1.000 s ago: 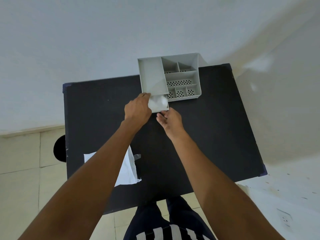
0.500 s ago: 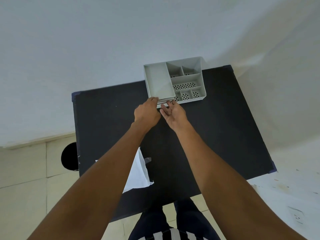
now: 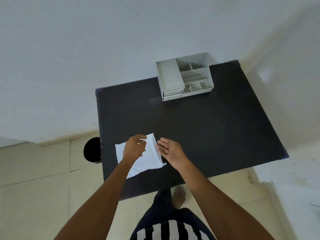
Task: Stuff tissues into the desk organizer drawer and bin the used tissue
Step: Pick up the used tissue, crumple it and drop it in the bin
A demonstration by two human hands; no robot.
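A black table (image 3: 199, 135) stands against a pale wall, over tiled floor. On its far edge sits the grey organizer (image 3: 184, 78), its drawers (image 3: 172, 95) shut flush, well apart from our hands. The white tissue (image 3: 147, 160) lies flat near the table's near-left corner, handy to the black bin (image 3: 92, 150) just beside the table's left edge, which we judge to be its destination. Our left hand (image 3: 134, 148) reaches down over the tissue, thumb and fingers pinching up a fold of it. Our right hand (image 3: 170, 149) hovers just beside the tissue's right edge, palm up, fingers spread, holding nothing.
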